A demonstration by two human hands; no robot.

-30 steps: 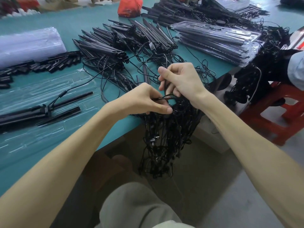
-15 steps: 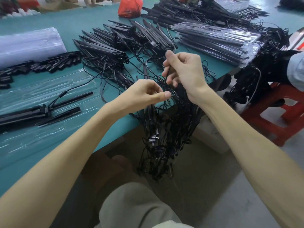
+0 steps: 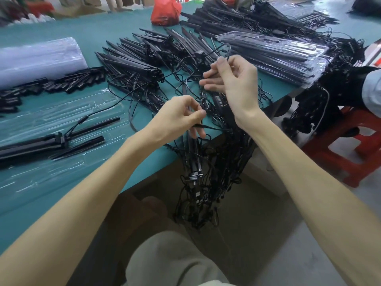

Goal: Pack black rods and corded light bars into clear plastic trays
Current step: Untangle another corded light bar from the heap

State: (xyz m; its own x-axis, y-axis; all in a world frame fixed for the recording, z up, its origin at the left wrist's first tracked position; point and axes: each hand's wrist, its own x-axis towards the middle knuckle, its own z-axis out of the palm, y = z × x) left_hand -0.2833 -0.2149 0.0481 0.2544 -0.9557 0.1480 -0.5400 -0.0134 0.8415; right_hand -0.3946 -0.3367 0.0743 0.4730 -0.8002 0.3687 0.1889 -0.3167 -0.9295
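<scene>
A tangle of black corded light bars [image 3: 208,182] hangs over the green table's front edge. My left hand [image 3: 179,116] pinches a thin black cord from that tangle just above the edge. My right hand [image 3: 233,79] is raised higher and pinches a cord loop [image 3: 223,50] between thumb and forefinger. An open clear plastic tray [image 3: 51,172] lies at the left with black rods and one corded light bar [image 3: 61,139] in it. Loose black rods [image 3: 132,67] are piled in the middle of the table.
A stack of filled clear trays [image 3: 274,56] sits at the right. A roll of clear plastic [image 3: 39,58] lies at the back left, small black parts [image 3: 61,84] below it. A red bag [image 3: 165,11] stands at the back. Red stools [image 3: 348,145] stand right of the table.
My right hand has risen and moved away from the table edge, drawing a cord up out of the tangle. My left hand has shifted slightly up, still pinching a cord.
</scene>
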